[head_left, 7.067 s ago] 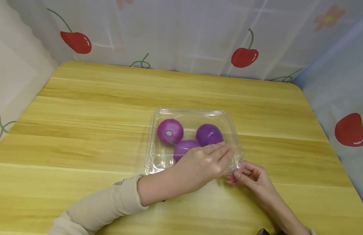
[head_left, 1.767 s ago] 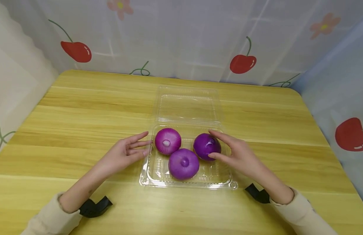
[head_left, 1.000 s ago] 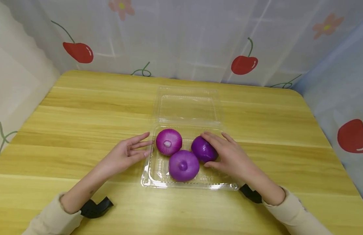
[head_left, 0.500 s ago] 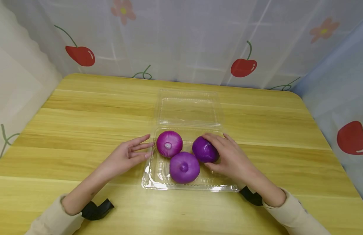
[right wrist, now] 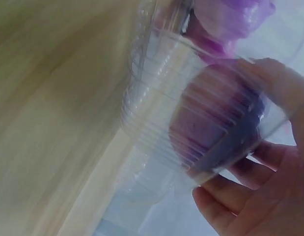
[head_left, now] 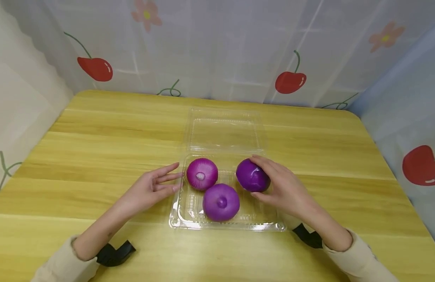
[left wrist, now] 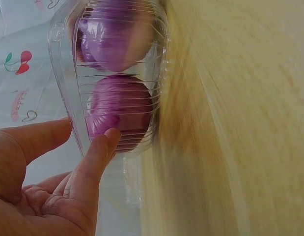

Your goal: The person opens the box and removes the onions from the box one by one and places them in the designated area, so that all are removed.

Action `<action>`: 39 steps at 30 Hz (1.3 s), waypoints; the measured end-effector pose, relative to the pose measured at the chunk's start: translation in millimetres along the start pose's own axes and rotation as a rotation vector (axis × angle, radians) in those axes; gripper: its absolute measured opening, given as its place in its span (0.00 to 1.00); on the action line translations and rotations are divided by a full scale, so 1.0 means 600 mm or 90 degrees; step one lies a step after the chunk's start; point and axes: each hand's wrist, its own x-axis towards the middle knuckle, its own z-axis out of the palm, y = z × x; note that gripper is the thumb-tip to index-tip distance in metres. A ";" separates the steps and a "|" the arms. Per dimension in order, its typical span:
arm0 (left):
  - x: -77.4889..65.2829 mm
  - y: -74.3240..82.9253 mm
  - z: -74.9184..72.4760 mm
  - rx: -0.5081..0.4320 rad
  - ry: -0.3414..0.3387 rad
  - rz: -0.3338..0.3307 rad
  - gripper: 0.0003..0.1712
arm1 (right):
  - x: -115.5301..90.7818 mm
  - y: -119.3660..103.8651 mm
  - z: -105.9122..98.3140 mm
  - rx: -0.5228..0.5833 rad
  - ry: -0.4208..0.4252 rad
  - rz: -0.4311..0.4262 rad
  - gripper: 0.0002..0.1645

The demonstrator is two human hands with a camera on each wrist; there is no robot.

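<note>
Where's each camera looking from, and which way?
Head: on the head, facing forward and down at red onions in an open clamshell; left hand and right hand show.
Left wrist: worn there, facing the clamshell's side; left hand shows.
Right wrist: worn there, facing the darkest onion; right hand shows.
Wrist views share the clamshell.

The head view is evenly bright and mostly sharp, white glare streaking the front rim of the clear tray [head_left: 228,226] at lower center. The right wrist view (the haziest) has smeared detail; in the left wrist view the tabletop [left wrist: 235,108] blurs at right.
</note>
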 end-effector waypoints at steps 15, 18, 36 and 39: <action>0.004 0.003 -0.002 0.002 0.002 0.012 0.36 | -0.002 0.011 -0.018 0.055 0.082 0.003 0.53; 0.003 0.003 -0.002 -0.001 0.003 0.008 0.36 | -0.003 0.016 -0.023 0.050 0.091 0.016 0.54; -0.004 0.005 0.002 0.005 0.006 0.004 0.36 | -0.009 0.099 -0.059 0.029 0.137 0.151 0.49; -0.006 0.006 0.003 0.003 0.005 0.005 0.37 | -0.011 0.111 -0.056 0.047 0.102 0.185 0.49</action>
